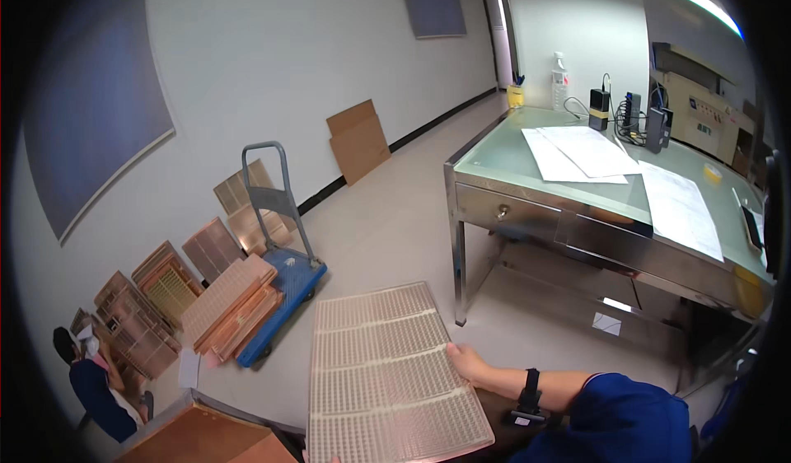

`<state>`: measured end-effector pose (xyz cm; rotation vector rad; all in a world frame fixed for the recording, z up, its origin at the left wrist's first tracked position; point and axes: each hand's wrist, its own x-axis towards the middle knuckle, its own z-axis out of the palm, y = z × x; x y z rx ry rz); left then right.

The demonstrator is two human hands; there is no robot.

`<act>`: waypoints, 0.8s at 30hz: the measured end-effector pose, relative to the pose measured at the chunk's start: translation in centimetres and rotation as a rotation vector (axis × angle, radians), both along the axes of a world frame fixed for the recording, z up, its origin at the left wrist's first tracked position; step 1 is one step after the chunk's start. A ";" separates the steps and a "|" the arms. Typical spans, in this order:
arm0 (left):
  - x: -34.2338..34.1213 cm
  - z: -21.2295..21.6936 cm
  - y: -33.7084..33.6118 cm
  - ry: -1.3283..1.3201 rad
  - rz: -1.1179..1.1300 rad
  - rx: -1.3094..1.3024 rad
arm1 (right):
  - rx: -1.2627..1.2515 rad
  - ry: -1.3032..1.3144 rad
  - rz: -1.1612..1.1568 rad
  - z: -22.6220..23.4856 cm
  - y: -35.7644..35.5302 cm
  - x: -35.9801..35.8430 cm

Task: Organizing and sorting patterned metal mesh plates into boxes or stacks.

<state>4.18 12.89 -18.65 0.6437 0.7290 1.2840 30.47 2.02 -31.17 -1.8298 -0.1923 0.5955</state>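
A large copper-coloured circuit board panel [383,364], patterned with rows of tiny repeated units in several bands, is held up before me, tilted. My right hand [471,366] grips its right edge, thumb on the face and the other fingers hidden behind. Only a sliver of my left hand [333,460] shows at the picture's lower edge, closed on the panel's lower left corner. A dark band with a small device is strapped round my right wrist.
At right stands a glass-topped metal table [494,154] with papers [577,151], a bottle [559,80] and cabled black devices. Left are a blue trolley [288,286] bearing stacked panels [227,302], more panels against the wall, and a crouching person [100,393]. A brown-topped surface [202,438] is near.
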 end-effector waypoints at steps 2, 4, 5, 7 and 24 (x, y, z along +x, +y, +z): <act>-2.7 -2.9 1.5 0.002 -0.016 -0.019 | -0.021 0.051 0.027 3.5 0.3 -1.9; -3.8 -5.4 2.2 -0.008 -0.063 -0.042 | -0.044 0.091 0.023 4.2 -0.5 -2.3; -4.4 -6.6 2.4 -0.011 -0.088 -0.055 | -0.102 0.058 0.081 2.7 -0.8 -2.6; -4.6 -8.9 3.5 -0.032 -0.119 -0.071 | -0.159 0.014 0.129 3.4 -0.9 -2.0; -3.2 -8.8 6.8 0.042 -0.076 -0.334 | -0.264 -0.308 0.391 5.5 -2.7 11.3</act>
